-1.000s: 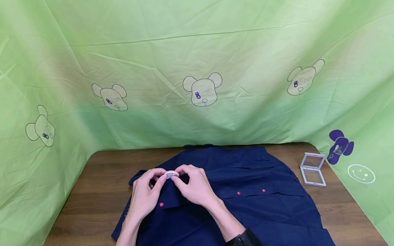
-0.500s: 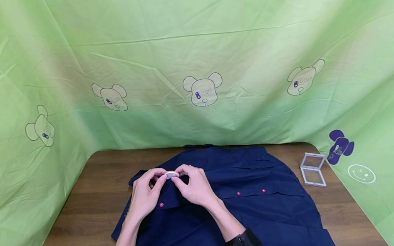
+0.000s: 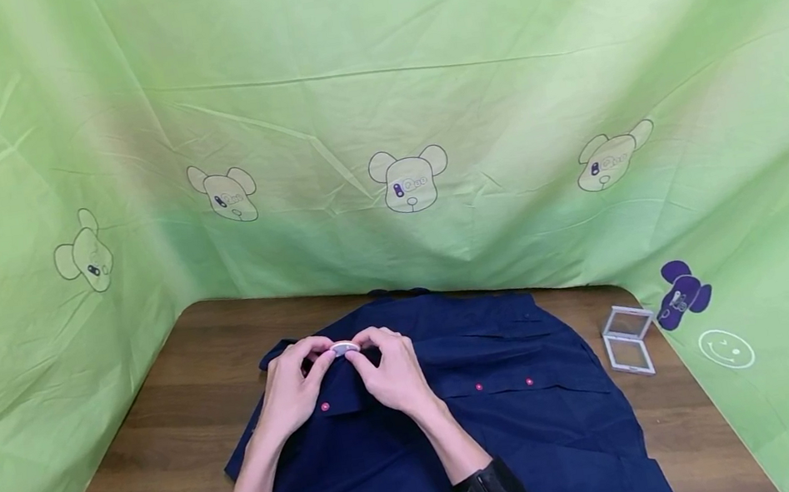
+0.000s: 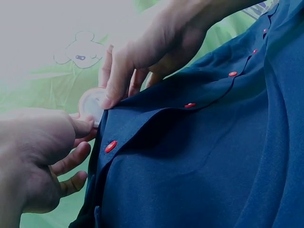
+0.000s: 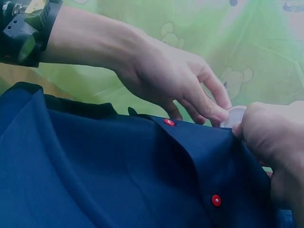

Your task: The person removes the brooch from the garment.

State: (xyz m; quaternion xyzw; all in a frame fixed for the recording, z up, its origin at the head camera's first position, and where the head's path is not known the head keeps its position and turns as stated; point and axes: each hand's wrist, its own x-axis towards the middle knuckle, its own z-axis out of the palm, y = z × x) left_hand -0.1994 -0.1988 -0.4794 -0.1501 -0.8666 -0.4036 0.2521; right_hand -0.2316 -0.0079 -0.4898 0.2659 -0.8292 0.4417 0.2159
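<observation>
A small round white badge (image 3: 344,348) with a reddish rim stands at the raised cloth of a navy button-up shirt (image 3: 543,444). My left hand (image 3: 290,391) pinches the badge's left edge between thumb and index finger. From the other side my right hand (image 3: 391,371) pinches it, its thumb right at the cloth. In the left wrist view, the badge (image 4: 91,107) shows behind the lifted cloth edge, near a red button (image 4: 110,146). My fingers hide part of the disc in the right wrist view, where the placket (image 5: 190,142) is drawn up.
The shirt lies spread on a brown wooden table (image 3: 178,377), its collar (image 5: 71,102) to the left. An opened clear square case (image 3: 629,352) lies at the right edge. Green cloth (image 3: 381,46) printed with bear heads hangs around the table.
Both hands keep their pinch on the badge at nearly the same spot. The head view has shifted very slightly; the shirt and case have not moved.
</observation>
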